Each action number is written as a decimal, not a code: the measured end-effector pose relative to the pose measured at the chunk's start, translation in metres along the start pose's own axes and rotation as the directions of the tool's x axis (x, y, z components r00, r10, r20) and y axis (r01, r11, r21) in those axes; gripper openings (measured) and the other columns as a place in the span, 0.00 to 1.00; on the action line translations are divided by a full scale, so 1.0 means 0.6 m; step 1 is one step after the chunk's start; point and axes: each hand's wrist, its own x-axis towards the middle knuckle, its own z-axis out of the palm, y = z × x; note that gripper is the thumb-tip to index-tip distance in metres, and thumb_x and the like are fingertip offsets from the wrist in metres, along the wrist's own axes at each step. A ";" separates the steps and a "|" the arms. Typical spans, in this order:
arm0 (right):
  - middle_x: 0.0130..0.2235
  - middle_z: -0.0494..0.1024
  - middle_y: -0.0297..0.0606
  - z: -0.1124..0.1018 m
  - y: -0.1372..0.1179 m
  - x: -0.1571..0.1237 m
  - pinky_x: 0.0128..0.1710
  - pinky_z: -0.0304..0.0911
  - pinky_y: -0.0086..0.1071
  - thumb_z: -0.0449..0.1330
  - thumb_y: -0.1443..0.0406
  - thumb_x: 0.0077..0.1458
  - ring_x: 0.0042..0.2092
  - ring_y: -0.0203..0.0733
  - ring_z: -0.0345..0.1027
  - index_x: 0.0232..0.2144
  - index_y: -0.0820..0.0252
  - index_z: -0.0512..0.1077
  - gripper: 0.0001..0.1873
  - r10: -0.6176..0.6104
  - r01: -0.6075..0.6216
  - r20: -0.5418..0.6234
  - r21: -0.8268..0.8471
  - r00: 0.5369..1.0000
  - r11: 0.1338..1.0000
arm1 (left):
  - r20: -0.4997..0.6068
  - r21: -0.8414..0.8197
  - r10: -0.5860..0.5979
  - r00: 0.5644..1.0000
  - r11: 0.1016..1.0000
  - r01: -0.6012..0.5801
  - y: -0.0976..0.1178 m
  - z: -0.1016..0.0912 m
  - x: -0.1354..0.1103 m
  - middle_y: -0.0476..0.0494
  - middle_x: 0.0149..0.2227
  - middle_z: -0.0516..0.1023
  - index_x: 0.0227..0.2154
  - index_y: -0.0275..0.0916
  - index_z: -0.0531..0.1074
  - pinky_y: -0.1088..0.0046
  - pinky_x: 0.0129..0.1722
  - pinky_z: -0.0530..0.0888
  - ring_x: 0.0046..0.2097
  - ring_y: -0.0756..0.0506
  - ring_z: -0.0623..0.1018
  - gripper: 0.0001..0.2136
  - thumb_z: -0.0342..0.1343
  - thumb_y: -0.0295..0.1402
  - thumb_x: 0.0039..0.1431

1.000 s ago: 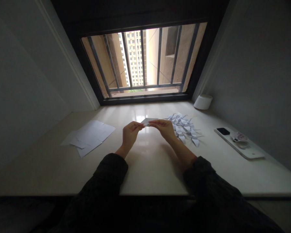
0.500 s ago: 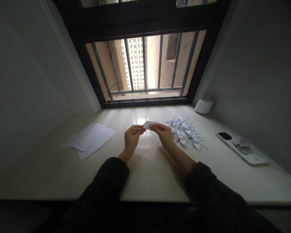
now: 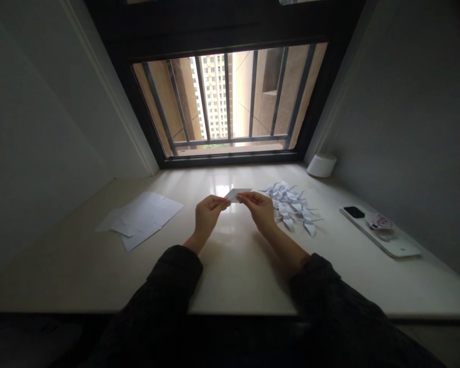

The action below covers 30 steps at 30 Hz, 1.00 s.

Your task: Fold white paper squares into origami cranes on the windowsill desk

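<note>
A small folded piece of white paper (image 3: 235, 194) is held up over the middle of the sill, between both hands. My left hand (image 3: 209, 212) pinches its left end between thumb and fingers. On the other side my right hand (image 3: 258, 207) grips the paper near its lower right edge. Just beyond the right hand lies a heap of several folded paper cranes (image 3: 291, 202), partly hidden by that hand and wrist. The fingertips cover parts of the held paper, so its exact folds cannot be made out.
Flat white paper sheets (image 3: 147, 214) lie loosely stacked on the left of the pale sill (image 3: 237, 286). At the right rests a white phone (image 3: 387, 237) with a round grip on its back. A white cylindrical object (image 3: 321, 165) stands in the far right corner, beside the barred window (image 3: 230, 102).
Both hands still hold the folded paper in nearly the same place. A little more of the paper shows between the fingers, and the whole view has shifted very slightly.
</note>
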 end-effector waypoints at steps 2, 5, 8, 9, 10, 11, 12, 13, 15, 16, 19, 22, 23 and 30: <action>0.30 0.81 0.37 -0.002 0.001 0.002 0.41 0.70 0.38 0.69 0.58 0.40 0.34 0.43 0.75 0.27 0.57 0.79 0.11 -0.019 0.019 0.002 -0.027 1.000 0.999 | 0.010 0.017 0.008 1.000 1.000 -0.008 0.002 -0.001 0.001 0.45 0.27 0.80 0.26 0.36 0.75 0.70 0.35 0.75 0.32 0.46 0.79 0.12 0.68 0.36 0.40; 0.31 0.81 0.37 -0.004 0.000 0.003 0.41 0.70 0.38 0.69 0.57 0.40 0.35 0.43 0.75 0.27 0.57 0.79 0.11 -0.043 0.043 0.008 -0.053 0.999 0.998 | 0.008 0.037 0.019 1.000 0.999 -0.019 0.005 -0.003 0.002 0.46 0.26 0.80 0.25 0.37 0.74 0.71 0.33 0.74 0.31 0.47 0.79 0.12 0.69 0.35 0.39; 0.31 0.81 0.37 -0.004 -0.002 0.003 0.41 0.69 0.38 0.68 0.58 0.41 0.34 0.44 0.75 0.27 0.57 0.79 0.11 -0.056 0.057 0.013 -0.077 0.998 0.995 | -0.003 0.041 0.007 1.000 0.999 -0.007 0.004 -0.004 0.003 0.45 0.26 0.80 0.24 0.36 0.74 0.71 0.34 0.74 0.30 0.47 0.79 0.12 0.69 0.36 0.38; 0.30 0.81 0.37 -0.004 -0.003 0.003 0.41 0.69 0.39 0.68 0.58 0.41 0.34 0.44 0.75 0.27 0.57 0.79 0.11 -0.058 0.059 0.013 -0.083 0.998 0.995 | -0.009 0.036 -0.005 1.000 0.999 0.005 0.003 -0.004 0.003 0.45 0.26 0.80 0.24 0.36 0.74 0.70 0.34 0.74 0.31 0.46 0.79 0.12 0.69 0.36 0.38; 0.31 0.81 0.37 -0.004 -0.004 0.002 0.41 0.69 0.39 0.68 0.58 0.41 0.34 0.44 0.75 0.27 0.57 0.79 0.11 -0.058 0.059 0.012 -0.087 0.998 0.994 | -0.015 0.025 -0.020 1.000 0.999 0.020 0.002 -0.003 0.003 0.45 0.26 0.80 0.24 0.36 0.74 0.70 0.35 0.74 0.31 0.46 0.79 0.12 0.69 0.36 0.37; 0.31 0.81 0.37 -0.003 -0.004 0.002 0.41 0.69 0.39 0.68 0.58 0.41 0.34 0.43 0.75 0.27 0.57 0.79 0.11 -0.058 0.058 0.011 -0.089 0.998 0.994 | -0.019 0.010 -0.036 0.999 0.999 0.036 0.001 -0.003 0.003 0.45 0.26 0.80 0.24 0.36 0.74 0.70 0.36 0.75 0.31 0.46 0.79 0.12 0.69 0.36 0.37; 0.31 0.81 0.37 -0.003 -0.005 0.001 0.41 0.69 0.39 0.68 0.58 0.41 0.34 0.43 0.75 0.27 0.57 0.79 0.11 -0.057 0.058 0.012 -0.091 0.998 0.994 | -0.020 -0.009 -0.050 0.999 0.999 0.050 0.001 -0.002 0.003 0.44 0.27 0.80 0.24 0.36 0.74 0.69 0.36 0.75 0.32 0.47 0.79 0.12 0.69 0.36 0.38; 0.31 0.81 0.37 -0.002 -0.005 0.001 0.41 0.69 0.38 0.68 0.58 0.41 0.34 0.43 0.75 0.27 0.57 0.79 0.11 -0.058 0.059 0.011 -0.090 0.998 0.994 | -0.020 -0.029 -0.062 0.998 0.998 0.061 0.000 -0.001 0.003 0.44 0.27 0.80 0.24 0.36 0.74 0.69 0.37 0.75 0.32 0.47 0.79 0.12 0.69 0.36 0.38; 0.31 0.81 0.37 -0.002 -0.005 0.000 0.41 0.69 0.38 0.68 0.58 0.41 0.34 0.43 0.74 0.27 0.57 0.79 0.11 -0.066 0.066 0.003 -0.086 0.998 0.994 | -0.019 -0.070 -0.075 0.997 0.995 0.074 0.000 0.001 0.002 0.44 0.28 0.80 0.25 0.36 0.74 0.68 0.38 0.75 0.33 0.47 0.79 0.13 0.69 0.36 0.38; 0.31 0.81 0.37 -0.001 -0.004 0.000 0.41 0.69 0.38 0.68 0.58 0.41 0.34 0.43 0.74 0.27 0.57 0.79 0.10 -0.072 0.071 -0.004 -0.084 0.997 0.994 | -0.016 -0.087 -0.078 0.997 0.993 0.076 0.000 0.003 0.001 0.44 0.28 0.80 0.26 0.36 0.74 0.68 0.39 0.75 0.33 0.47 0.79 0.13 0.69 0.36 0.38; 0.31 0.81 0.36 0.000 -0.003 -0.002 0.41 0.69 0.38 0.68 0.59 0.41 0.35 0.43 0.75 0.27 0.56 0.79 0.09 -0.083 0.081 -0.020 -0.094 0.996 0.992 | -0.009 -0.120 -0.075 0.997 0.990 0.073 0.003 0.007 -0.003 0.45 0.29 0.81 0.30 0.36 0.74 0.68 0.40 0.74 0.34 0.47 0.79 0.15 0.69 0.35 0.39; 0.32 0.82 0.35 0.001 -0.005 -0.005 0.42 0.68 0.38 0.68 0.59 0.41 0.36 0.44 0.75 0.28 0.54 0.80 0.09 -0.086 0.083 -0.016 -0.129 0.996 0.988 | -0.018 -0.127 -0.060 0.998 0.990 0.058 0.004 0.009 -0.006 0.45 0.29 0.81 0.32 0.37 0.74 0.68 0.40 0.74 0.34 0.47 0.79 0.15 0.68 0.35 0.40; 0.32 0.82 0.35 0.001 -0.006 -0.007 0.43 0.68 0.38 0.68 0.59 0.41 0.36 0.44 0.75 0.28 0.54 0.80 0.09 -0.085 0.082 -0.013 -0.141 0.996 0.987 | -0.026 -0.126 -0.057 0.998 0.991 0.053 0.004 0.009 -0.006 0.45 0.30 0.81 0.32 0.37 0.74 0.68 0.40 0.74 0.35 0.47 0.79 0.14 0.68 0.35 0.40; 0.33 0.82 0.34 0.002 -0.017 -0.011 0.44 0.68 0.40 0.69 0.57 0.40 0.37 0.46 0.75 0.29 0.53 0.80 0.11 -0.075 0.078 0.024 -0.181 0.997 0.980 | -0.059 -0.115 -0.060 0.996 0.992 0.052 -0.001 0.004 -0.002 0.44 0.29 0.81 0.31 0.36 0.75 0.65 0.42 0.75 0.34 0.46 0.80 0.14 0.68 0.36 0.40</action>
